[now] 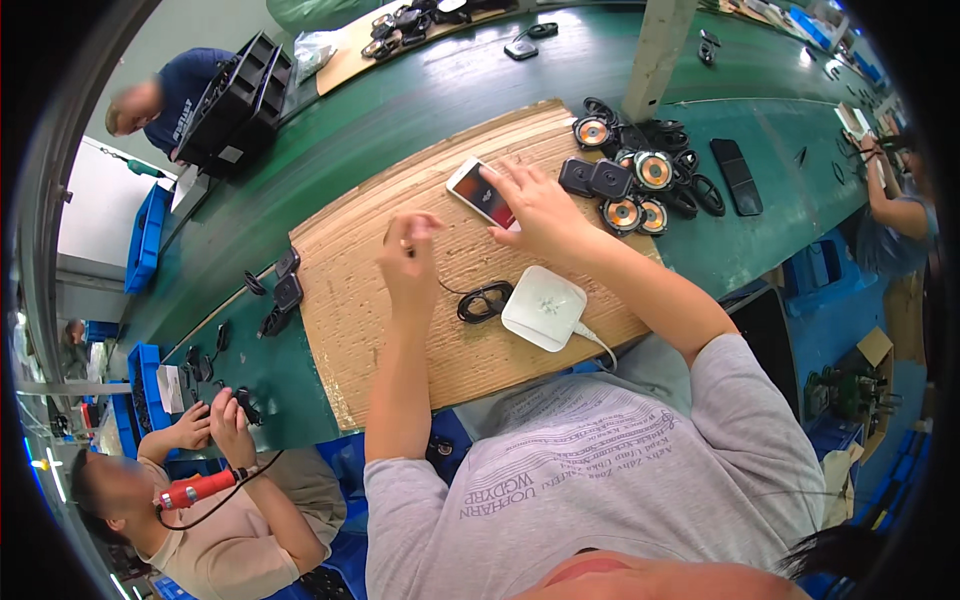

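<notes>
My left hand (408,255) is raised over the cardboard sheet with its fingers curled together. Something small and dark shows at its fingertips, too blurred to name. A coiled black cable (486,302) lies just below, one strand running up toward that hand. My right hand (540,212) reaches over the right end of a white-framed smartphone (468,188) with a lit screen. Its thumb is at the near edge and its fingers are across the far side. Between my forearms sits a white rounded-square box (545,308) with a white cord.
Round speaker-like parts with copper-coloured centres (653,170) and black square pads (609,178) pile up right of the cardboard (350,330). Beyond it runs a green belt (400,130). A co-worker (230,510) with a red tool sits at left; others stand behind crates (235,110) and at right.
</notes>
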Available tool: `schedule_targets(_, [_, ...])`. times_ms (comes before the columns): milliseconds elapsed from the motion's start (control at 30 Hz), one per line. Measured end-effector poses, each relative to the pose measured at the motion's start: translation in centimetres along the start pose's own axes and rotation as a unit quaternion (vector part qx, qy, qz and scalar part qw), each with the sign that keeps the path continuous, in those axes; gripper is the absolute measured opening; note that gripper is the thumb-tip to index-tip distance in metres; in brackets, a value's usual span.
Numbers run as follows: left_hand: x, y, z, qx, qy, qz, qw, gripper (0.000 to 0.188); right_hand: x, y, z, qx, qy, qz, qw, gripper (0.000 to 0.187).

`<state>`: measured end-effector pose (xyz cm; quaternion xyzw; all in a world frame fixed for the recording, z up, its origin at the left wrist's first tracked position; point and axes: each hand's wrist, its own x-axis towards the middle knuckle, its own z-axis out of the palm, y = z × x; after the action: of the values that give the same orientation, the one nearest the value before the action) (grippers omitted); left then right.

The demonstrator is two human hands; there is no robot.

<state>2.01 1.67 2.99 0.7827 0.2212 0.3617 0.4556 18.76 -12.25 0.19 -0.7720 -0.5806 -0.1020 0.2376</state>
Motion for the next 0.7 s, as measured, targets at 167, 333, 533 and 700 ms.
schedule_targets(167, [-3.0,1.7,-1.5,0.284,-0.323,0.078,0.9,0.013,-3.7,-1.3,-2.5,0.063,-0.129,-0.003,0.99,0.073])
schedule_targets(333, [-6.5,-0.2,-1.3,0.284,-0.271,0.111,0.913,0.018,-10.5,-5.8,-4.1,0.069,-0.082,-0.001,0.994,0.08])
schedule_targets(533, [-7.7,-2.5,0.0,0.296,-0.112,0.103,0.943,0.01,-12.8,-4.7,-5.8,0.188,-0.081,0.001,0.979,0.086])
schedule_targets(700, [-7.1,0.4,-1.5,0.184,-0.105,0.051,0.976,0.013,-13.8,-1.3,-6.5,0.175,0.004,0.072,0.982,0.088])
